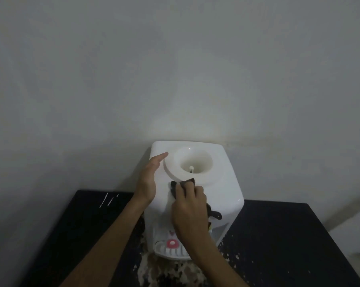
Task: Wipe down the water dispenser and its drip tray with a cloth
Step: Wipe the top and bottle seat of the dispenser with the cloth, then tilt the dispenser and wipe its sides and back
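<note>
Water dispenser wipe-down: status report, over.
Left hand flat against water dispenser top-left edge. Right hand grips dark cloth on its top, beside bottle well. Drip tray below, untouched. Nothing blocking.

the left hand (149,181) and right hand (188,212) are bare, forearms (112,241) too.

No lettering is legible; the faint pink marks (170,233) on the white plastic water dispenser (226,183), just below the right hand (190,210), are too blurred to read.
</note>
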Action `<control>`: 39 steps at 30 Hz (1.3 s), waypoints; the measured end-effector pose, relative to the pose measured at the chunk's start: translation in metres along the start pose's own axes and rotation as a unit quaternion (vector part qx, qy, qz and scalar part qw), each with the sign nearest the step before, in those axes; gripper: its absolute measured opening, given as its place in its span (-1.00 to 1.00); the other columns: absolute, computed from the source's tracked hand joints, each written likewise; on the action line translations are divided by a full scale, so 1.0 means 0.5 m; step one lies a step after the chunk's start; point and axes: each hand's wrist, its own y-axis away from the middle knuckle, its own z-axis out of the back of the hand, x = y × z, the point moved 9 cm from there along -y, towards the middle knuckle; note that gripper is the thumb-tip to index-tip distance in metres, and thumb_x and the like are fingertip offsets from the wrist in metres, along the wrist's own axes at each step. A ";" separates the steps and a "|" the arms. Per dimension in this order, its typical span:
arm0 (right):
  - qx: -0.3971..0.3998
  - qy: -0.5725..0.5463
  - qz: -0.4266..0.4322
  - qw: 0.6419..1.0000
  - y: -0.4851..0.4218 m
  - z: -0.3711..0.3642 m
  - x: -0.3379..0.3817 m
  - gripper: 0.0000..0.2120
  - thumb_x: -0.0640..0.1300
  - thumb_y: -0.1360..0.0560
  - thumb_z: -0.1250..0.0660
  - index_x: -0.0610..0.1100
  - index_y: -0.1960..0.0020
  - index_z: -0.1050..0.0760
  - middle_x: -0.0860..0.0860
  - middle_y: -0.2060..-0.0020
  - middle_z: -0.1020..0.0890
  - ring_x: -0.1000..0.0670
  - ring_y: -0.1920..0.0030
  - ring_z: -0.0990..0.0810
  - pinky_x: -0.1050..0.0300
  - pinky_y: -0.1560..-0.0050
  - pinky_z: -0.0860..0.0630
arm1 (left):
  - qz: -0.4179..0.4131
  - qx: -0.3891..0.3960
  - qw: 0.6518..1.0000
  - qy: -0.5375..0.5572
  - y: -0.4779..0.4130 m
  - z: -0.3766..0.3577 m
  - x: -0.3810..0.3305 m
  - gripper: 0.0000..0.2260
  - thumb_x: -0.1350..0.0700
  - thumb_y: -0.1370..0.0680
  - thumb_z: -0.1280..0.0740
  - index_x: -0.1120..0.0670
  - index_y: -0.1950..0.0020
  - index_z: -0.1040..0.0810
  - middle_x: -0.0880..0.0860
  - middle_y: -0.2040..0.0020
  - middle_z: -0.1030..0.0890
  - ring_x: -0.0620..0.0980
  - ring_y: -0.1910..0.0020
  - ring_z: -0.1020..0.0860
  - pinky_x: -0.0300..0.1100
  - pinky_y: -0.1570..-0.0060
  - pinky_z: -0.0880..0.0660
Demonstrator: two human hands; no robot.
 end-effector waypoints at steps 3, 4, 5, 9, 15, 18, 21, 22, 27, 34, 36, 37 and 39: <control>0.030 -0.010 0.080 0.996 0.012 -0.019 0.078 -0.77 -0.16 -0.51 -0.19 -0.14 -0.06 -0.58 -0.04 0.07 -0.60 -0.03 0.14 -0.48 0.15 0.16 -0.43 | -0.002 0.016 0.999 0.044 0.001 0.000 -0.004 -0.53 -0.21 -0.41 -0.08 -0.06 -0.20 -0.51 0.04 -0.34 -0.45 -0.11 -0.31 -0.40 -0.38 -0.17 -0.33; 0.045 -0.023 0.104 0.993 0.020 -0.024 0.098 -0.74 -0.14 -0.53 -0.14 -0.13 -0.06 -0.58 -0.03 0.06 -0.61 -0.01 0.13 -0.48 0.16 0.14 -0.43 | 0.001 0.020 0.998 0.056 -0.001 0.002 -0.007 -0.51 -0.21 -0.39 -0.09 -0.03 -0.19 -0.51 0.06 -0.34 -0.44 -0.08 -0.32 -0.39 -0.31 -0.23 -0.31; 0.051 -0.044 0.119 0.991 0.027 -0.024 0.111 -0.72 -0.14 -0.52 -0.12 -0.13 -0.07 -0.59 -0.03 0.05 -0.61 -0.01 0.12 -0.49 0.16 0.13 -0.45 | 0.007 0.022 0.997 0.075 -0.003 0.006 -0.009 -0.52 -0.21 -0.39 -0.10 -0.01 -0.19 -0.50 0.07 -0.34 -0.44 -0.06 -0.32 -0.39 -0.24 -0.29 -0.28; 0.007 -0.126 0.111 0.986 0.003 0.007 0.101 -0.69 -0.28 -0.45 -0.25 -0.19 -0.17 -0.53 -0.10 -0.03 -0.57 -0.06 0.03 -0.48 0.13 0.08 -0.48 | 0.042 -0.001 0.987 0.157 0.001 0.052 0.002 -0.53 -0.09 -0.46 0.00 0.11 -0.23 -0.42 0.10 -0.26 -0.49 -0.03 -0.24 -0.45 -0.18 -0.32 -0.28; 0.012 -0.002 0.045 0.999 -0.095 -0.034 0.078 -0.74 -0.37 -0.28 -0.39 -0.21 0.05 -0.58 -0.14 0.18 -0.56 -0.12 0.22 -0.47 0.06 0.29 -0.44 | 0.039 -0.028 0.994 0.094 0.048 0.109 0.017 -0.62 -0.07 -0.50 -0.01 0.01 -0.17 -0.47 0.01 -0.17 -0.56 -0.04 -0.23 -0.49 -0.17 -0.27 -0.36; 0.020 0.003 0.054 0.998 -0.086 -0.055 0.095 -0.88 -0.32 -0.33 -0.36 -0.18 0.15 -0.55 -0.08 0.25 -0.54 -0.06 0.26 -0.44 0.10 0.33 -0.38 | 0.035 -0.042 0.996 0.075 0.063 0.125 0.015 -0.64 -0.07 -0.50 -0.01 -0.02 -0.14 -0.49 0.00 -0.15 -0.56 -0.08 -0.20 -0.51 -0.19 -0.25 -0.37; 0.035 -0.063 0.091 0.993 -0.075 -0.052 0.107 -0.85 -0.28 -0.39 -0.28 -0.19 0.07 -0.57 -0.08 0.20 -0.58 -0.05 0.23 -0.46 0.07 0.25 -0.46 | 0.053 -0.055 0.993 0.085 0.075 0.136 0.030 -0.66 -0.08 -0.48 -0.04 -0.04 -0.10 -0.51 -0.01 -0.12 -0.58 -0.07 -0.18 -0.52 -0.20 -0.21 -0.38; 0.049 -0.091 0.111 0.988 -0.070 -0.049 0.114 -0.83 -0.27 -0.40 -0.28 -0.19 0.04 -0.58 -0.09 0.17 -0.59 -0.06 0.20 -0.48 0.06 0.21 -0.48 | 0.062 -0.054 0.993 0.085 0.079 0.137 0.036 -0.66 -0.09 -0.48 -0.05 -0.04 -0.10 -0.52 -0.01 -0.13 -0.58 -0.07 -0.18 -0.52 -0.21 -0.19 -0.38; 0.127 -0.212 0.163 0.955 -0.051 -0.038 0.139 -0.68 -0.29 -0.40 -0.31 -0.17 -0.14 -0.58 -0.09 0.05 -0.62 -0.06 0.06 -0.51 0.12 0.01 -0.45 | 0.090 -0.060 0.988 0.107 0.108 0.135 0.060 -0.70 -0.04 -0.53 -0.07 -0.01 -0.09 -0.54 0.07 -0.14 -0.59 -0.05 -0.15 -0.54 -0.27 -0.02 -0.42; 0.112 -0.496 -0.166 0.845 -0.077 -0.049 0.097 -0.72 -0.31 -0.53 -0.22 -0.04 -0.15 -0.51 0.09 -0.04 -0.61 0.12 -0.06 -0.57 0.05 -0.14 -0.54 | 0.128 -0.130 0.966 0.183 0.142 0.170 0.065 -0.73 -0.06 -0.54 -0.14 0.02 -0.11 -0.52 0.09 -0.05 -0.60 0.03 -0.06 -0.56 -0.13 0.02 -0.45; 0.130 -0.612 -0.272 0.731 -0.082 -0.069 0.100 -0.76 -0.32 -0.57 -0.17 -0.09 -0.15 -0.48 -0.03 -0.04 -0.61 -0.04 -0.07 -0.59 -0.05 -0.14 -0.54 | 0.150 -0.115 0.966 0.174 0.142 0.172 0.061 -0.77 0.02 -0.61 -0.11 0.01 -0.09 -0.53 0.10 -0.06 -0.60 0.03 -0.05 -0.56 -0.12 0.03 -0.45; 0.136 -0.655 -0.305 0.677 -0.084 -0.076 0.107 -0.77 -0.32 -0.59 -0.14 -0.13 -0.17 -0.46 -0.07 -0.05 -0.61 -0.09 -0.06 -0.59 -0.05 -0.13 -0.54 | 0.156 -0.099 0.968 0.169 0.140 0.169 0.057 -0.77 0.04 -0.61 -0.10 0.00 -0.07 -0.54 0.08 -0.04 -0.62 0.02 -0.04 -0.57 -0.12 0.04 -0.45; 0.132 -0.697 -0.337 0.619 -0.090 -0.084 0.119 -0.76 -0.32 -0.59 -0.13 -0.17 -0.22 -0.42 -0.14 -0.08 -0.60 -0.12 -0.04 -0.60 -0.04 -0.09 -0.54 | 0.158 -0.065 0.971 0.166 0.138 0.163 0.043 -0.75 0.04 -0.61 -0.09 -0.01 -0.06 -0.56 0.04 0.01 -0.65 -0.02 0.01 -0.60 -0.13 0.06 -0.45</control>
